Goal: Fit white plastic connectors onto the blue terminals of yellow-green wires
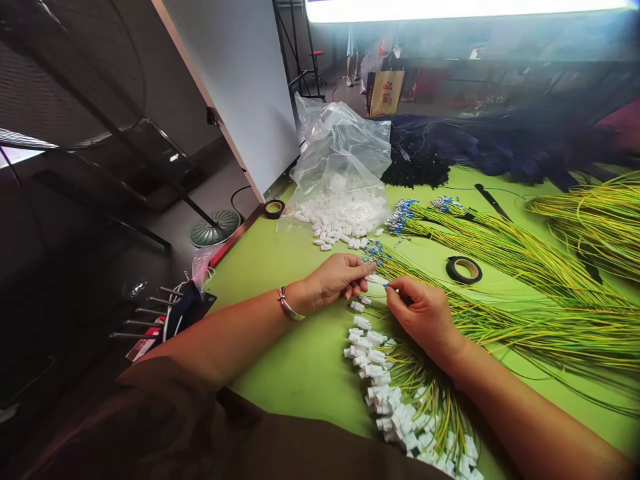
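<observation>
My left hand (340, 277) pinches a small white plastic connector (373, 279) between thumb and fingers. Just right of it, my right hand (420, 308) is closed on a yellow-green wire with a blue-sleeved terminal (385, 285) pointing at the connector. The terminal's tip is close to the connector; whether it sits inside, I cannot tell. Below my hands lies a pile of wires ending in white connectors (380, 380). Behind them, a bundle of yellow-green wires (480, 300) has bare blue terminals (376, 252) at its left end.
Loose white connectors (340, 217) spill from a clear plastic bag (340, 147) on the green table (295, 347). Black tape rolls (463, 269) lie there, with more wire bundles (595, 213) at right. A white panel (240, 87) stands at the table's left edge, near a fan (70, 73).
</observation>
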{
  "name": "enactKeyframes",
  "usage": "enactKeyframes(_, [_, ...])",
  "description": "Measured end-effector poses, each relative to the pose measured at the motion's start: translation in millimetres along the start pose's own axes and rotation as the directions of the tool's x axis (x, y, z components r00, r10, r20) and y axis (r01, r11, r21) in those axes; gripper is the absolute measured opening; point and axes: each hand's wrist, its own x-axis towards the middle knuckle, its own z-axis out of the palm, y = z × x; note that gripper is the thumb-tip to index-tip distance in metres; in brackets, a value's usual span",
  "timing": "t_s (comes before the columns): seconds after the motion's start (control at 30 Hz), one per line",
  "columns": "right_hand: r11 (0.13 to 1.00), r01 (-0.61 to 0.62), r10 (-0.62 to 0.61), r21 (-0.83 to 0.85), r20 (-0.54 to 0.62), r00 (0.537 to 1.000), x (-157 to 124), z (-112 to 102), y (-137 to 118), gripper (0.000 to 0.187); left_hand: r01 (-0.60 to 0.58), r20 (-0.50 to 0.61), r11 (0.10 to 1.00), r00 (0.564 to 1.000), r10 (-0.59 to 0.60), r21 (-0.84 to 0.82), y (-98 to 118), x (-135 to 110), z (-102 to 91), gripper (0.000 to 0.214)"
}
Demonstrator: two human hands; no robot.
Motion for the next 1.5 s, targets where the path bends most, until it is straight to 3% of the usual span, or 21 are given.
enactKeyframes(0.2, [0.962,0.186,-0.187,-0.199,0.013,0.982,1.0,-1.1,2.3,0.014,-0.013,0.089,1.0,0.996,0.013,-0.009,-1.8,-1.7,-1.5,0.039])
enactKeyframes(0.43, [0.911,0.311,-0.293,-0.272,0.108,0.95,0.2,-0.7,-2.2,0.02,0.09,0.087,0.992,0.993,-0.082,-0.09,1.0,-3.6,2.8,0.041])
enactKeyframes(0.57, [0.873,0.341,-0.326,-0.349,0.101,0.94,0.2,-1.1,-5.2,0.022,0.088,0.103,0.994,0.991,-0.082,-0.059,0.9,-4.6,5.5,0.039])
enactKeyframes(0.87, [0.851,0.279,-0.293,-0.445,0.039,0.955,-1.1,-3.5,-0.7,0.022,0.1,0.157,0.992,0.984,-0.087,-0.077,1.3,-6.2,1.5,0.042])
enactKeyframes(1.2, [0.908,0.281,-0.256,-0.312,0.117,0.959,0.0,0.2,0.3,0.023,0.076,0.08,0.996,0.994,-0.072,-0.047,-1.8,-5.7,5.9,0.042])
enactKeyframes(1.4, [0.997,0.032,-0.025,-0.073,0.103,0.994,-1.7,0.5,2.7,0.014,0.071,0.119,0.996,0.991,-0.063,-0.062,-2.6,-5.2,3.1,0.044])
enactKeyframes(1.5, [0.998,0.008,-0.002,-0.057,0.105,0.995,-1.4,0.4,2.5,0.014,0.067,0.119,0.995,0.991,-0.058,-0.069,-2.1,-5.8,3.2,0.045])
